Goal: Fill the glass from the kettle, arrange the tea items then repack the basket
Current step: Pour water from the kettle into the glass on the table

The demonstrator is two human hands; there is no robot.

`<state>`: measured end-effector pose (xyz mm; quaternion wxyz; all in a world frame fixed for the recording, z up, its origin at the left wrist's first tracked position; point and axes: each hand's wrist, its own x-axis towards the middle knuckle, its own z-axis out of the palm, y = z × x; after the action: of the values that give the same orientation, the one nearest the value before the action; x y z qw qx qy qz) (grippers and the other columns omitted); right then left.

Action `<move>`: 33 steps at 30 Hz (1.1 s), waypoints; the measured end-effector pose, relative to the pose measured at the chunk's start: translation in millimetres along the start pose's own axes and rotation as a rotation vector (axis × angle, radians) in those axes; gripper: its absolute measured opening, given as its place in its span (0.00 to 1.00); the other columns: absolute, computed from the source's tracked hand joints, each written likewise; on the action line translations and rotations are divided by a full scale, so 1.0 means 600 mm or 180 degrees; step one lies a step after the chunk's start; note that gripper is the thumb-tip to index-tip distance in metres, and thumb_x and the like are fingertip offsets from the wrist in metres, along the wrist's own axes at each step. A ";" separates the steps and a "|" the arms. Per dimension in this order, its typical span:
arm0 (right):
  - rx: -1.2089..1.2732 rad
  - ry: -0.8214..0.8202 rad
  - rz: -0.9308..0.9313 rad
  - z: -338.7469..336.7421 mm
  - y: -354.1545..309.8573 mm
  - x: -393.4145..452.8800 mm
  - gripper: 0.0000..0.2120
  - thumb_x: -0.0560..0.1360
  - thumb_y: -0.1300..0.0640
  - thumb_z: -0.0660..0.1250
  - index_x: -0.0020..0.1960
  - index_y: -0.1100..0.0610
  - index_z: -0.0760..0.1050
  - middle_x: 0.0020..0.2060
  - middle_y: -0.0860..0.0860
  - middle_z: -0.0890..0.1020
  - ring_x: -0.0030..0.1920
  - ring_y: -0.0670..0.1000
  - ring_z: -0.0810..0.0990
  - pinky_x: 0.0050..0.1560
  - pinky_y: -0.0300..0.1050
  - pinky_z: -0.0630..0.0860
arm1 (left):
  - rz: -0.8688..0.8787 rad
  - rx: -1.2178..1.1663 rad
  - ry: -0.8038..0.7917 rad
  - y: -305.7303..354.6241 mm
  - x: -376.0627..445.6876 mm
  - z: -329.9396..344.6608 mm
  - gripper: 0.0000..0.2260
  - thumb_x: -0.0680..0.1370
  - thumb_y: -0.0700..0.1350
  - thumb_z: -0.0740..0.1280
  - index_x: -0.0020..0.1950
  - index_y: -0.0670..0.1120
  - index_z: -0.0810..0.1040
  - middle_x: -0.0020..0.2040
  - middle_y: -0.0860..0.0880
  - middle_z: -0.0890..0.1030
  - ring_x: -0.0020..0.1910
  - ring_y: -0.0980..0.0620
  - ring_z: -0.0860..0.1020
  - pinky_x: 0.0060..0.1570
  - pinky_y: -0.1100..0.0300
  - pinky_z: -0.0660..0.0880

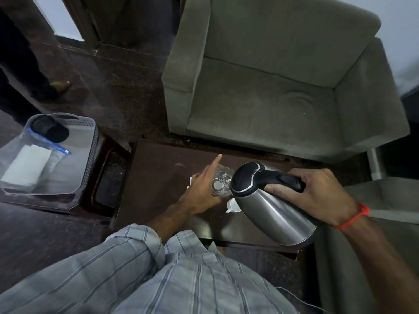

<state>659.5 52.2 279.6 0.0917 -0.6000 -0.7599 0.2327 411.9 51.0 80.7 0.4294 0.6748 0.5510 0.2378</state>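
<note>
A clear glass (221, 183) stands on the dark wooden table (158, 168). My left hand (201, 186) wraps around its left side, with the index finger stretched out. My right hand (317, 193) grips the black handle of a steel kettle (274, 207), which is tilted with its black lid end over the glass. A small white cup (233, 205) shows partly under the kettle. Something white and yellow (190, 181) peeks out behind my left hand. A grey basket (74, 155) at the left holds a black round base (48, 131) and a clear zip bag (25, 164).
A grey-green armchair (272, 87) stands just beyond the table. The basket rests on a lower dark stand at the left. Another person's legs and a foot (60, 86) are at the far left. A second seat edge (381, 196) lies at the right.
</note>
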 end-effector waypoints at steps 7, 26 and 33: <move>-0.0138 -0.0107 0.0017 -0.012 -0.021 0.013 0.34 0.61 0.15 0.56 0.33 0.45 0.77 0.34 0.34 0.80 0.37 0.38 0.79 0.30 0.34 0.68 | 0.0081 -0.0127 -0.0084 0.007 -0.001 0.008 0.56 0.70 0.55 0.80 0.85 0.54 0.44 0.76 0.55 0.70 0.77 0.57 0.66 0.73 0.56 0.56; -0.0540 -0.0429 -0.0086 -0.029 -0.026 0.062 0.38 0.60 0.15 0.56 0.31 0.51 0.76 0.25 0.46 0.78 0.30 0.43 0.77 0.32 0.44 0.75 | 0.0031 -0.0511 -0.0277 0.009 0.021 0.028 0.61 0.66 0.54 0.83 0.83 0.62 0.40 0.76 0.54 0.70 0.74 0.50 0.72 0.72 0.44 0.71; -0.0653 -0.0593 -0.0016 -0.034 -0.038 0.068 0.38 0.60 0.17 0.56 0.34 0.53 0.79 0.26 0.47 0.79 0.30 0.44 0.78 0.37 0.51 0.79 | 0.0079 -0.0517 -0.0250 0.006 0.031 0.027 0.60 0.67 0.51 0.82 0.83 0.59 0.40 0.76 0.50 0.70 0.74 0.50 0.72 0.72 0.46 0.71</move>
<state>637.2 92.4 302.2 -0.0405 -0.5802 -0.7864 0.2082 431.7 63.4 72.6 0.5010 0.6534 0.5043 0.2604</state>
